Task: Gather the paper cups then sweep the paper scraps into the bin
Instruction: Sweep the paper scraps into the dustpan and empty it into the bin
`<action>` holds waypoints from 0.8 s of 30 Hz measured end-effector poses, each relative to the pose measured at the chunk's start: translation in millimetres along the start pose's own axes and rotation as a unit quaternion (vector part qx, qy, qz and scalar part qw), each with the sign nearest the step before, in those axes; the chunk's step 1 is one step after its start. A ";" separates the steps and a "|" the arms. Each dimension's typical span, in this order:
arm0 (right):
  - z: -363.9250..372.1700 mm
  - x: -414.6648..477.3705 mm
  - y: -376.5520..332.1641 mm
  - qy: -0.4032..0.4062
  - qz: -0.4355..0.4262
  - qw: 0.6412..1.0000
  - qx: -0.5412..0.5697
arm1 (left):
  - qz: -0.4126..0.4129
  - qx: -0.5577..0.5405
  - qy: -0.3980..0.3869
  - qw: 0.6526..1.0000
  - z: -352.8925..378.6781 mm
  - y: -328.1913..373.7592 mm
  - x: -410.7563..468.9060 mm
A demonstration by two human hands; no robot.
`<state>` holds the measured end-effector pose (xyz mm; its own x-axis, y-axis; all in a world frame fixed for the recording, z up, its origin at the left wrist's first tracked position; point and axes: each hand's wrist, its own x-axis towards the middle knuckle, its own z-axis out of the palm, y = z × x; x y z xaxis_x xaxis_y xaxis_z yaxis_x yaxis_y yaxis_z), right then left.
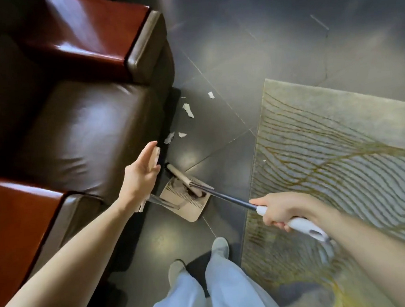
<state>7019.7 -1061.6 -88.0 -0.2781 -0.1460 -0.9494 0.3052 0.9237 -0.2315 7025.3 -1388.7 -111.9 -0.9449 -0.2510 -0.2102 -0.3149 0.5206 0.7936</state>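
Torn white paper scraps (188,109) lie at 12 o'clock from the flat beige plastic dustpan (189,211). They look light and flyaway, so sweep softly. The right hand (281,210) squeezes the long broom's white handle (304,226). For the left hand (141,175), I cannot tell the grip.

- The armchair (93,128): brown leather, smooth and glossy; the armrests are a shiny red-brown.
- The floor (213,55): dark polished tiles that reflect light.
- The rug (329,143): matt woven cloth with golden lines.
- The paper scraps (188,109): white torn paper.
- The broom (227,198): dark metal shaft, smooth white plastic grip.
- The dustpan (188,203): matt beige plastic.
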 end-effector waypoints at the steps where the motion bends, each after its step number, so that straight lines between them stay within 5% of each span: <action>1: -2.1 -5.4 2.0 -0.001 0.001 1.000 0.016 | 0.002 -0.008 -0.012 1.000 1.2 3.5 0.4; 8: 10.1 -28.3 4.8 0.055 0.005 0.988 0.147 | 0.038 -0.019 -0.083 0.996 16.7 31.4 4.5; 16: 1.9 -50.8 62.6 0.157 0.027 0.923 0.350 | 0.063 -0.004 -0.106 0.992 37.4 61.0 10.7; 24: -5.2 8.7 84.2 0.250 0.070 0.910 0.324 | 0.110 0.048 -0.115 0.986 37.8 50.7 1.4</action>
<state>7038.2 -983.3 -114.7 -0.5263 0.2857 -0.8009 0.7967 0.4947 -0.3471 7004.6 -1331.7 -93.6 -0.9831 0.0637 -0.1716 -0.0957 0.6198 0.7789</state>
